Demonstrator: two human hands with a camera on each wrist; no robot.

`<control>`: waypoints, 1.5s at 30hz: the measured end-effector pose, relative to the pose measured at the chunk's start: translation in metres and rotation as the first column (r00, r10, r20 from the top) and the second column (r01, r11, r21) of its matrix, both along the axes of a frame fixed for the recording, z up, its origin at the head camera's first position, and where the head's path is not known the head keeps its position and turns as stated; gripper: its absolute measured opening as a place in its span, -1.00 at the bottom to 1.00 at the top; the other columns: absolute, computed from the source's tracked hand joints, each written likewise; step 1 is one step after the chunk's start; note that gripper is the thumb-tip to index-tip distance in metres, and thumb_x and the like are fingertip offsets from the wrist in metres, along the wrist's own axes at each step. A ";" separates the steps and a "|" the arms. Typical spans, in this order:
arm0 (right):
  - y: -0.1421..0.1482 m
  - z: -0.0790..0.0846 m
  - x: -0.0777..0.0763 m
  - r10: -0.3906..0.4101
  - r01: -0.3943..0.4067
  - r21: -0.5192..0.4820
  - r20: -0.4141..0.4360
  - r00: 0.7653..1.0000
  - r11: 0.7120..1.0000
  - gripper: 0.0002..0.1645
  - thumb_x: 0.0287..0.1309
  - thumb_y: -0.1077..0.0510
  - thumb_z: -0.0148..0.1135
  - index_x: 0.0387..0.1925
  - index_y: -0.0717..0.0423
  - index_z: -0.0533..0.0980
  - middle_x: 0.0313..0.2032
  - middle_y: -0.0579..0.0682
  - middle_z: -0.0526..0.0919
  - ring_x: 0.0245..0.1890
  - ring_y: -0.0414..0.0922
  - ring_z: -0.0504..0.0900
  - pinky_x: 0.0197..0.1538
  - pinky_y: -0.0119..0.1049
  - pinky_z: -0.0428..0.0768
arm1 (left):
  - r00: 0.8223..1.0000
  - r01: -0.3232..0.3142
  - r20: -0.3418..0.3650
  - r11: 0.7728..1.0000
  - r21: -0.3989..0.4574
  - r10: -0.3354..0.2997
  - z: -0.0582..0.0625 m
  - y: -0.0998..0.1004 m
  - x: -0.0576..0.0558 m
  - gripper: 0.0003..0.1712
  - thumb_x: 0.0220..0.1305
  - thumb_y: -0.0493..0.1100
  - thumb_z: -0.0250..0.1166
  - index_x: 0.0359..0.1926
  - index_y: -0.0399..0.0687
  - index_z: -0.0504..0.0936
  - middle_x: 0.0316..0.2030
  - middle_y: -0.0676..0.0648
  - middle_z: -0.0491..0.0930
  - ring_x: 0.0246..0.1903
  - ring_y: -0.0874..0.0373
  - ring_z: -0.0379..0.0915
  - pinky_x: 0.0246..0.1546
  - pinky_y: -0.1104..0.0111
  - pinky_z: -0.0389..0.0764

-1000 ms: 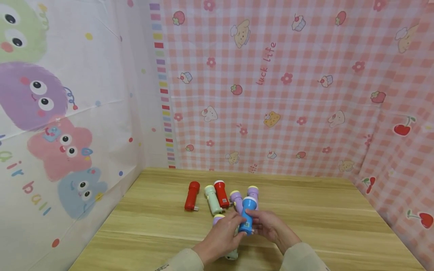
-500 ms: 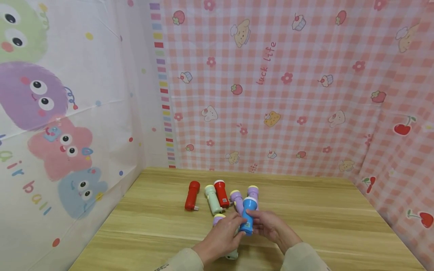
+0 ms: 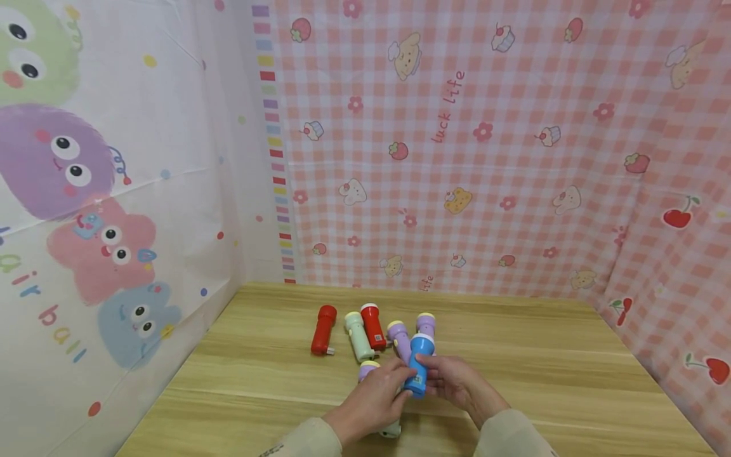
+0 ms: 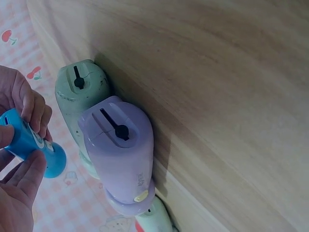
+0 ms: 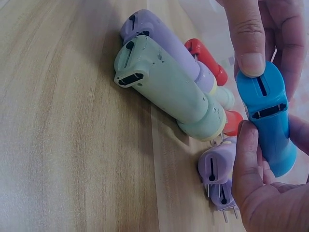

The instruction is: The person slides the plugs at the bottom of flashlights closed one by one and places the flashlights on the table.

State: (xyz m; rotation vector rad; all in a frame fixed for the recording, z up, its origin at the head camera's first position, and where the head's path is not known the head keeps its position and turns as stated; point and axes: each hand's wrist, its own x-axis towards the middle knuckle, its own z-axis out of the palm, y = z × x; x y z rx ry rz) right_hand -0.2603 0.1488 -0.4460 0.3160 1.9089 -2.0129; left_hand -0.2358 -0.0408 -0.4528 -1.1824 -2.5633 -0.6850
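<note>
Both hands hold a blue flashlight (image 3: 421, 368) with a white rim, tilted above the table. My left hand (image 3: 370, 397) pinches its lower end; in the right wrist view the thumb lies on the end face, beside a slot. My right hand (image 3: 461, 384) grips the body from the other side, thumb on top. No prongs stand out from the blue flashlight in the right wrist view. Beneath my left hand lie a purple flashlight (image 4: 120, 150) and a pale green flashlight (image 5: 166, 79), side by side and partly hidden in the head view.
Farther back on the wooden table (image 3: 240, 368) lie a red flashlight (image 3: 324, 330) with metal prongs out, a green flashlight (image 3: 358, 336), another red flashlight (image 3: 373, 327) and two purple flashlights (image 3: 398, 336). Patterned cloths (image 3: 457, 158) hang behind and at the sides.
The metal prongs that showed at the blue flashlight's lower end a second ago no longer show in the head view. The flashlight has shifted slightly right and down; both hands stay nearly still.
</note>
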 end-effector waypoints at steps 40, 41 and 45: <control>0.004 -0.001 0.004 -0.019 0.016 0.112 0.023 1.000 0.994 -0.43 0.29 0.08 0.29 0.05 0.48 0.35 -0.27 0.16 0.67 -0.30 -0.04 0.65 -0.16 -0.18 0.66 | 0.965 -0.215 0.137 0.975 -0.060 0.222 -0.003 -0.022 -0.011 -0.60 0.32 -0.16 0.34 0.14 -0.14 0.59 0.06 -0.05 0.54 0.04 0.08 0.52 0.09 0.18 0.53; 0.004 -0.002 0.004 -0.017 0.014 0.116 0.023 1.000 0.993 -0.43 0.28 0.08 0.29 0.05 0.49 0.34 -0.27 0.17 0.66 -0.30 -0.04 0.65 -0.17 -0.18 0.66 | 0.962 -0.226 0.141 0.972 -0.066 0.233 -0.003 -0.022 -0.011 -0.60 0.31 -0.16 0.35 0.14 -0.15 0.59 0.07 -0.07 0.54 0.06 0.05 0.52 0.10 0.16 0.53; 0.005 -0.003 0.004 -0.018 0.013 0.136 0.036 0.999 0.991 -0.41 0.28 0.08 0.31 0.06 0.48 0.32 -0.25 0.19 0.64 -0.29 -0.03 0.64 -0.17 -0.18 0.66 | 0.950 -0.261 0.157 0.962 -0.080 0.271 -0.004 -0.025 -0.012 -0.57 0.29 -0.14 0.36 0.15 -0.17 0.59 0.07 -0.12 0.53 0.06 -0.01 0.51 0.11 0.11 0.52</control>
